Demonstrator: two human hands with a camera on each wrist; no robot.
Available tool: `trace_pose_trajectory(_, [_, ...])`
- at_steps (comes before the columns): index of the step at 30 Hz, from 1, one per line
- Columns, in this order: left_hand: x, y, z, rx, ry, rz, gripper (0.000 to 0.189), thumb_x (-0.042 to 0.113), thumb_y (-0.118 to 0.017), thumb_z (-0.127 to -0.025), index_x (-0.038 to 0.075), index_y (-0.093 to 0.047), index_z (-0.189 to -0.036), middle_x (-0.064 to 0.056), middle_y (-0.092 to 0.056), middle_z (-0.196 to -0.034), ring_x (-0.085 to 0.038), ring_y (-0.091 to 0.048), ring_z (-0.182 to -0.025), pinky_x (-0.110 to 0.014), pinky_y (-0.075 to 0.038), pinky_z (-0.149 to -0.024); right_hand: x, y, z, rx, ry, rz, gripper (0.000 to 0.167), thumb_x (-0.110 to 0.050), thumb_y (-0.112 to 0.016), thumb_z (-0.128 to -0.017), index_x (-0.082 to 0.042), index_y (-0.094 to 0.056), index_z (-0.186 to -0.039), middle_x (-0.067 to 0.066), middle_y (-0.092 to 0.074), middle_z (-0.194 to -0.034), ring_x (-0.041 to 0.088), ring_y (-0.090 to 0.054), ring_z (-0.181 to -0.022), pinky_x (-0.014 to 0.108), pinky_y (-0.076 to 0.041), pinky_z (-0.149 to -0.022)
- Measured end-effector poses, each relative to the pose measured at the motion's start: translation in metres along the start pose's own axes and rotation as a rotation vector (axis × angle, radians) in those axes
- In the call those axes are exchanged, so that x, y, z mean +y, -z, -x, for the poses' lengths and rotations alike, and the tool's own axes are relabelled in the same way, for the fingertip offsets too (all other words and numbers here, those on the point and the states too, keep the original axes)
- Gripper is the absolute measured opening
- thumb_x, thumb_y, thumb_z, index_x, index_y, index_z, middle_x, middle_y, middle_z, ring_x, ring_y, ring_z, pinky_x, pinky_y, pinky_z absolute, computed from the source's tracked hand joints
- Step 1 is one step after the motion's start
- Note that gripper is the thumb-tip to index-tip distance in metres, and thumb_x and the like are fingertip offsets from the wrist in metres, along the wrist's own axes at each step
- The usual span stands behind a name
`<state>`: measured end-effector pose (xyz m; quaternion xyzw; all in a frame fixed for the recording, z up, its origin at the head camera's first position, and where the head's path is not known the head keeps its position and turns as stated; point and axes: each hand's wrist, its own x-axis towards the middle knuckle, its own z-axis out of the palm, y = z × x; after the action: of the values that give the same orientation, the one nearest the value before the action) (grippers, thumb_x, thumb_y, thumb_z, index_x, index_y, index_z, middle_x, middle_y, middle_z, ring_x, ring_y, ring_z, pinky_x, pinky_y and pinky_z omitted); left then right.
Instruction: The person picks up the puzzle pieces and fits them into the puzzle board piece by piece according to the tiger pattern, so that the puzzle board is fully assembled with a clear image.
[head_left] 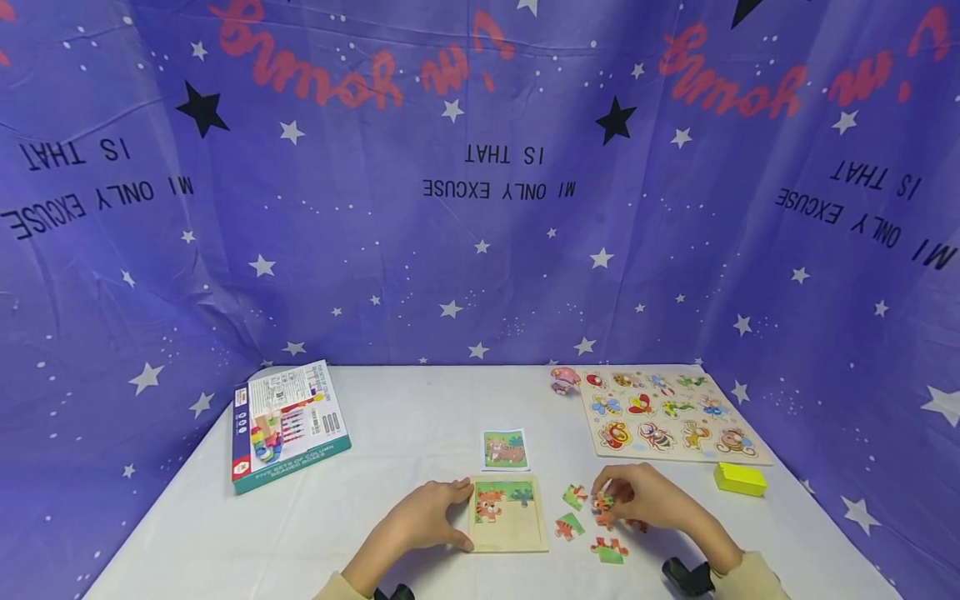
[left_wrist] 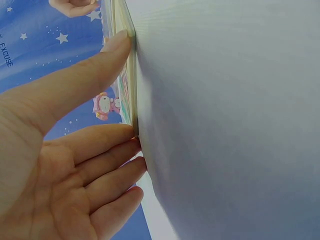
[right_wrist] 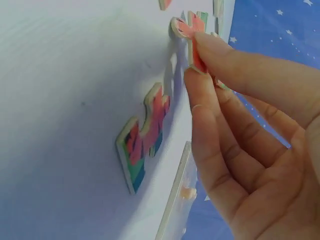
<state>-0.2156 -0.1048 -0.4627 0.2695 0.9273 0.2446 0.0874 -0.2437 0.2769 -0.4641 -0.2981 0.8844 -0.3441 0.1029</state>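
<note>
My left hand (head_left: 429, 518) rests at the left side of a shallow wooden puzzle tray (head_left: 542, 533), thumb near the lower corner and fingertips against the edge higher up. Inside the tray a few fitted pieces (head_left: 490, 505) show an orange tiger's face and greenery along the top and left. My right hand (head_left: 643, 497) pinches an orange tiger puzzle piece (right_wrist: 196, 42) between thumb and index finger, close over the table. Loose pieces lie around it: a green and orange one (head_left: 575, 497), a striped one (head_left: 570, 527), one nearer me (head_left: 610, 550), and another (right_wrist: 146, 135) partly hidden under the hand.
A picture card (head_left: 506, 450) lies just beyond the tray. At the back right are an insect puzzle board (head_left: 622, 446), a pink toy figure (head_left: 564, 380) and a yellow block (head_left: 740, 480). A boxed game (head_left: 292, 425) lies at the left.
</note>
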Motion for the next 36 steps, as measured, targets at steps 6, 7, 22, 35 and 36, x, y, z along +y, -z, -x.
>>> trace_pose_trajectory(6, [0.000, 0.001, 0.000, -0.005, -0.003, 0.000, 0.083, 0.040, -0.084, -0.065, 0.001, -0.057, -0.132, -0.012, -0.053, -0.138, -0.037, -0.051, -0.124, -0.051, -0.040, -0.104, -0.002, -0.002, -0.006, 0.043, 0.070, -0.003, 0.022, -0.005, -0.071, -0.086, -0.015, -0.070, -0.105, -0.006, -0.067, -0.087, 0.007, -0.062, -0.074, 0.025, -0.054, -0.063])
trace_pose_trajectory(7, [0.000, 0.001, 0.000, -0.005, -0.005, -0.002, 0.083, 0.040, -0.084, -0.064, 0.001, -0.057, -0.132, -0.012, -0.053, -0.138, -0.036, -0.051, -0.124, -0.051, -0.040, -0.104, -0.003, -0.002, -0.007, 0.055, 0.085, 0.001, 0.022, -0.004, -0.070, -0.086, -0.015, -0.070, -0.105, -0.007, -0.067, -0.088, 0.007, -0.062, -0.075, 0.025, -0.054, -0.063])
trace_pose_trajectory(22, [0.000, 0.002, 0.000, -0.001, -0.002, -0.001, 0.083, 0.041, -0.084, -0.064, 0.001, -0.057, -0.132, -0.012, -0.053, -0.139, -0.037, -0.051, -0.124, -0.051, -0.040, -0.104, -0.030, -0.033, -0.040, 0.088, 0.120, -0.099, 0.025, 0.000, -0.070, -0.086, -0.012, -0.068, -0.108, 0.000, -0.067, -0.087, 0.011, -0.063, -0.073, 0.026, -0.055, -0.062])
trace_pose_trajectory(35, [0.002, 0.001, 0.002, 0.007, 0.007, 0.013, 0.082, 0.039, -0.085, -0.063, 0.001, -0.058, -0.130, -0.012, -0.054, -0.138, -0.037, -0.052, -0.123, -0.053, -0.040, -0.103, -0.059, -0.059, -0.067, 0.036, 0.139, -0.111, 0.019, -0.013, -0.074, -0.085, -0.013, -0.069, -0.103, 0.000, -0.068, -0.086, 0.005, -0.062, -0.072, 0.023, -0.054, -0.063])
trace_pose_trajectory(36, [0.002, 0.001, 0.002, 0.008, 0.005, 0.014, 0.081, 0.039, -0.085, -0.063, 0.001, -0.058, -0.130, -0.012, -0.054, -0.137, -0.037, -0.052, -0.123, -0.053, -0.040, -0.103, -0.060, -0.061, -0.069, 0.038, 0.141, -0.112, 0.019, -0.012, -0.075, -0.085, -0.012, -0.069, -0.103, 0.000, -0.069, -0.086, 0.005, -0.062, -0.072, 0.023, -0.054, -0.063])
